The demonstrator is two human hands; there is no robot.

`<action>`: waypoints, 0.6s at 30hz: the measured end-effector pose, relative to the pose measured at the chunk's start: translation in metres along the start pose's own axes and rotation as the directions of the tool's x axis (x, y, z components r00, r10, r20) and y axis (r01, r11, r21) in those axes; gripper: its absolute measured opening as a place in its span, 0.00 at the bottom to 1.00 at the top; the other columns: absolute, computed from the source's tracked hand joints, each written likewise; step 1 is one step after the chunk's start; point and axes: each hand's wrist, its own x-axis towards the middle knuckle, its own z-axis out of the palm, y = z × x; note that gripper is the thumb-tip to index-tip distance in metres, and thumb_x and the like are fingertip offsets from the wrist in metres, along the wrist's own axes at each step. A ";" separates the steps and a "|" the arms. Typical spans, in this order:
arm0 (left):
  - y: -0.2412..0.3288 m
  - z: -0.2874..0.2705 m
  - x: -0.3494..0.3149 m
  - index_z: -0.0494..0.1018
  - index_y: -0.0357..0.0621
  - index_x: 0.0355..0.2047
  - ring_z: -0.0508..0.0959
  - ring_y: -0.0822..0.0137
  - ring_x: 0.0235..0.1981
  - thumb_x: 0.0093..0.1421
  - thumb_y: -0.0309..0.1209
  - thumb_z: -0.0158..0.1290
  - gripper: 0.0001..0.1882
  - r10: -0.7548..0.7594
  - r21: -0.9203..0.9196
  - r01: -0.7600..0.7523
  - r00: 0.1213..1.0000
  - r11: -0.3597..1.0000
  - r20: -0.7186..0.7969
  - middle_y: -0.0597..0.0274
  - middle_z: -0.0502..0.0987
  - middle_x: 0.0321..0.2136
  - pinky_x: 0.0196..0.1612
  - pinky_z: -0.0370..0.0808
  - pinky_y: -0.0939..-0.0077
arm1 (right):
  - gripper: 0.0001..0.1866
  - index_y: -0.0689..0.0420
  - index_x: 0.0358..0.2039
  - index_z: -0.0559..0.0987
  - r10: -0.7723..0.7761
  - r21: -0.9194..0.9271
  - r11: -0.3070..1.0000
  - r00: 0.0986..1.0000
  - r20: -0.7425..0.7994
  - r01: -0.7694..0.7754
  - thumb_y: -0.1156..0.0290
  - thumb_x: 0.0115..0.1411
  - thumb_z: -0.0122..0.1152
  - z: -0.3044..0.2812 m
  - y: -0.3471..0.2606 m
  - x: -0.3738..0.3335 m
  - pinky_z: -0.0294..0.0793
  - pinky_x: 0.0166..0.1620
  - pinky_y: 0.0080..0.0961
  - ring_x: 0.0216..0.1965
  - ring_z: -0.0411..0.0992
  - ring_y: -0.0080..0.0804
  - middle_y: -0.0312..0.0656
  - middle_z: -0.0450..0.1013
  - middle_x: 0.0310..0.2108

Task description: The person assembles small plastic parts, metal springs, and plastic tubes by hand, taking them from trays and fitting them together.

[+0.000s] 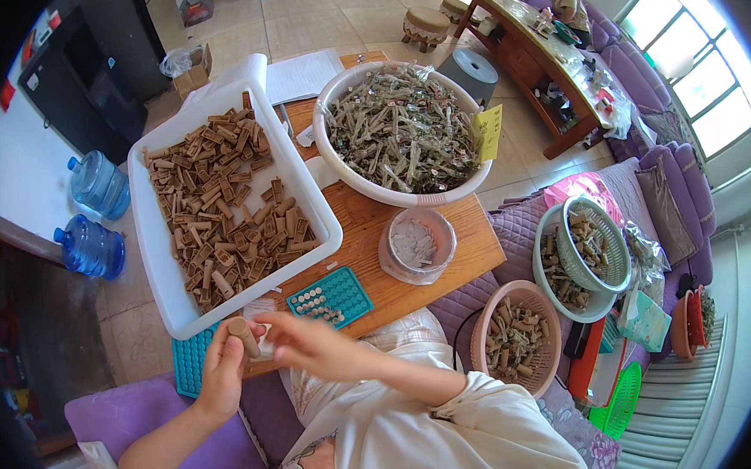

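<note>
My left hand (223,376) is closed around a small tan cylinder-shaped piece (244,336), held upright above the near edge of the table. Close beside it, my right hand (317,348) reaches across with its fingers apart, the tips near the top of the piece; I see nothing between them. Just beyond lies a teal dimpled tray (350,295) with several small round pale pieces (311,300) on it. A second teal tray (189,362) is partly under the white bin (329,223), which is heaped with tan half-shell and tube-shaped pieces (214,199).
A pale basin (327,152) full of wrapped strips and a clear tub (393,266) with white bits stand on the wooden table (470,240). To the right, a pink basket (478,344) and green baskets (596,282) sit on a purple sofa. Water jugs (91,245) stand left.
</note>
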 end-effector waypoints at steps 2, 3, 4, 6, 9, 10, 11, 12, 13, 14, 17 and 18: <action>0.008 -0.004 0.003 0.61 0.39 0.42 0.67 0.72 0.41 0.61 0.41 0.39 0.17 -0.046 0.009 0.046 0.999 0.999 -0.011 0.61 0.68 0.38 0.47 0.61 0.78 | 0.14 0.59 0.41 0.70 0.022 -0.239 0.968 0.972 -0.232 -0.079 0.75 0.51 0.54 -0.042 -0.010 -0.009 0.69 0.36 0.25 0.33 0.69 0.30 0.44 0.69 0.34; 0.011 -0.004 0.005 0.61 0.39 0.42 0.67 0.72 0.41 0.61 0.40 0.39 0.17 -0.039 0.014 0.039 0.999 0.999 -0.012 0.61 0.68 0.38 0.47 0.62 0.78 | 0.11 0.59 0.37 0.72 0.021 -0.292 0.947 0.931 -0.364 -0.136 0.75 0.51 0.54 -0.063 -0.006 -0.016 0.70 0.34 0.24 0.30 0.70 0.30 0.43 0.70 0.31; 0.014 -0.004 0.007 0.61 0.39 0.42 0.68 0.72 0.41 0.61 0.40 0.40 0.17 -0.032 0.018 0.032 0.999 0.999 -0.013 0.61 0.68 0.39 0.47 0.62 0.78 | 0.06 0.60 0.31 0.74 0.015 -0.413 0.873 0.863 -0.505 -0.257 0.76 0.50 0.54 -0.086 0.001 -0.024 0.70 0.30 0.24 0.25 0.71 0.30 0.43 0.71 0.26; 0.016 -0.003 0.008 0.62 0.39 0.41 0.68 0.71 0.41 0.60 0.39 0.41 0.16 -0.032 0.024 0.032 0.999 0.999 -0.020 0.61 0.68 0.38 0.46 0.63 0.77 | 0.04 0.61 0.26 0.73 -0.088 -0.607 0.665 0.762 -0.642 -0.435 0.76 0.48 0.53 -0.129 0.018 -0.040 0.69 0.30 0.28 0.26 0.70 0.41 0.45 0.71 0.23; 0.015 -0.004 0.011 0.63 0.39 0.40 0.69 0.71 0.39 0.60 0.39 0.41 0.15 -0.001 0.090 -0.003 0.999 0.996 0.042 0.61 0.70 0.36 0.45 0.64 0.77 | 0.06 0.62 0.26 0.73 0.013 -0.688 0.437 0.770 -0.638 -0.579 0.74 0.46 0.54 -0.169 0.042 -0.061 0.69 0.34 0.34 0.29 0.70 0.47 0.49 0.71 0.24; 0.015 -0.004 0.011 0.63 0.39 0.39 0.70 0.71 0.39 0.60 0.39 0.42 0.15 -0.011 0.104 0.006 0.999 0.995 0.050 0.61 0.70 0.36 0.45 0.64 0.77 | 0.07 0.62 0.27 0.73 0.133 -0.691 0.293 0.744 -0.655 -0.661 0.73 0.46 0.54 -0.174 0.049 -0.064 0.69 0.35 0.36 0.30 0.70 0.47 0.49 0.71 0.24; 0.014 -0.004 0.011 0.63 0.39 0.39 0.70 0.71 0.38 0.60 0.38 0.42 0.15 -0.022 0.117 0.015 0.998 0.993 0.058 0.61 0.70 0.35 0.44 0.65 0.77 | 0.07 0.62 0.27 0.73 0.135 -0.689 0.293 0.742 -0.656 -0.663 0.73 0.46 0.54 -0.178 0.057 -0.063 0.69 0.35 0.36 0.30 0.70 0.47 0.49 0.71 0.24; 0.014 -0.004 0.011 0.63 0.39 0.39 0.70 0.71 0.38 0.60 0.38 0.42 0.15 -0.024 0.117 0.017 0.998 0.993 0.059 0.61 0.70 0.35 0.44 0.65 0.77 | 0.08 0.61 0.27 0.74 0.127 -0.720 0.265 0.764 -0.633 -0.641 0.72 0.46 0.55 -0.181 0.064 -0.062 0.69 0.36 0.36 0.31 0.70 0.47 0.50 0.71 0.25; 0.014 -0.003 0.010 0.63 0.39 0.39 0.70 0.71 0.38 0.60 0.39 0.42 0.15 -0.061 0.109 0.052 0.995 0.993 0.073 0.61 0.70 0.36 0.44 0.65 0.77 | 0.09 0.61 0.28 0.74 0.122 -0.750 0.237 0.785 -0.607 -0.617 0.71 0.45 0.55 -0.182 0.068 -0.059 0.70 0.37 0.36 0.32 0.70 0.47 0.51 0.71 0.25; 0.013 -0.003 0.010 0.63 0.39 0.39 0.70 0.71 0.38 0.60 0.39 0.42 0.15 -0.096 0.103 0.087 0.991 0.991 0.088 0.60 0.70 0.36 0.44 0.65 0.77 | 0.09 0.61 0.28 0.74 0.124 -0.749 0.238 0.784 -0.608 -0.618 0.71 0.45 0.55 -0.182 0.070 -0.055 0.70 0.37 0.36 0.32 0.70 0.47 0.51 0.71 0.25; 0.010 -0.001 0.009 0.63 0.39 0.39 0.71 0.70 0.38 0.59 0.38 0.43 0.15 -0.130 0.046 0.126 0.986 0.991 0.101 0.59 0.70 0.37 0.43 0.67 0.76 | 0.08 0.60 0.28 0.74 0.255 -0.776 0.188 0.793 -0.553 -0.602 0.72 0.46 0.53 -0.176 0.079 -0.041 0.71 0.35 0.37 0.31 0.71 0.47 0.52 0.72 0.26; 0.009 -0.001 0.009 0.63 0.39 0.39 0.72 0.69 0.38 0.59 0.38 0.43 0.15 -0.156 0.010 0.156 0.983 0.988 0.097 0.59 0.70 0.37 0.43 0.68 0.75 | 0.07 0.60 0.26 0.75 0.305 -0.770 0.168 0.775 -0.553 -0.615 0.73 0.45 0.52 -0.175 0.082 -0.038 0.71 0.34 0.36 0.31 0.72 0.46 0.51 0.72 0.26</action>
